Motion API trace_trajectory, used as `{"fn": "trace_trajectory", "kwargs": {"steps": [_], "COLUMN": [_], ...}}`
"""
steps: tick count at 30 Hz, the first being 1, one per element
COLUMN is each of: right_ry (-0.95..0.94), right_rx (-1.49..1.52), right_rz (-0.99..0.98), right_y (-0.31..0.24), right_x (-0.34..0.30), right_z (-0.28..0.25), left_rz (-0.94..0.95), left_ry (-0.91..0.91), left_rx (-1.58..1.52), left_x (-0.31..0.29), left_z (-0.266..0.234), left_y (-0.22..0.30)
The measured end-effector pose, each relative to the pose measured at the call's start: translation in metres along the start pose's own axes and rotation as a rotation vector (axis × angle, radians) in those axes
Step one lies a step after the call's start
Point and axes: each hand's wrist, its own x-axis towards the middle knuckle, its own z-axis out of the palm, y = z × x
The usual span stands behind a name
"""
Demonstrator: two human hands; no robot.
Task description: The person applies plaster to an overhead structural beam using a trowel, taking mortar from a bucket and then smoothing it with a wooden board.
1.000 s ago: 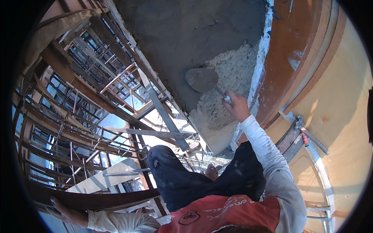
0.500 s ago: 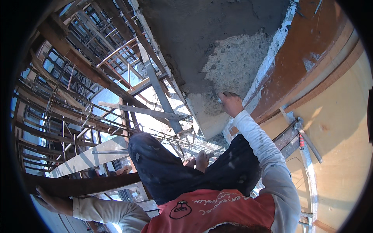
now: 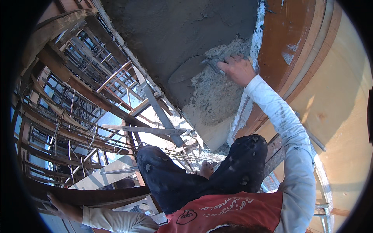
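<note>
My right hand [image 3: 237, 70] is closed around the handle of a trowel, which my fingers mostly hide. The trowel's leaf-shaped blade [image 3: 188, 70] points left and lies flat on dark wet mortar [image 3: 155, 35]. Just below the hand is a rough, paler patch of mortar [image 3: 215, 93]. Far to the left, my left hand [image 3: 64, 207] rests against a dark curved beam [image 3: 97, 195], its fingers stretched out and apart.
A thin pale edge [image 3: 128, 50] bounds the mortared surface on the left, with wooden scaffolding [image 3: 70, 116] and a deep drop beyond. Brown boards [image 3: 285, 39] and light plywood [image 3: 334, 116] line the right. My bare foot [image 3: 206, 169] shows between my knees.
My right hand has moved up the mortared surface, and the trowel blade now shows on the wet mortar. The view has shifted. My left hand stays at the beam.
</note>
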Motion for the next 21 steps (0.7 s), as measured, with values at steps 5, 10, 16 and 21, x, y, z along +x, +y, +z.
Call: {"fn": "trace_trajectory", "kwargs": {"steps": [5, 10, 16, 21], "right_ry": [-0.082, -0.119, -0.010, 0.106], "right_rx": [0.049, 0.016, 0.111, 0.161], "right_rz": [0.092, 0.091, 0.309, 0.579], "right_y": [0.024, 0.049, 0.091, 0.114], "right_x": [0.029, 0.049, 0.070, 0.079], "right_z": [-0.041, -0.062, -0.090, -0.106], "left_rz": [-0.027, 0.026, 0.191, 0.145], "left_ry": [-0.004, -0.055, -0.095, -0.103], "left_rx": [0.072, -0.021, -0.295, -0.239], "left_x": [0.001, -0.003, 0.001, -0.003], "left_z": [0.004, 0.004, 0.003, 0.000], "left_y": [-0.015, -0.001, -0.013, -0.005]}}
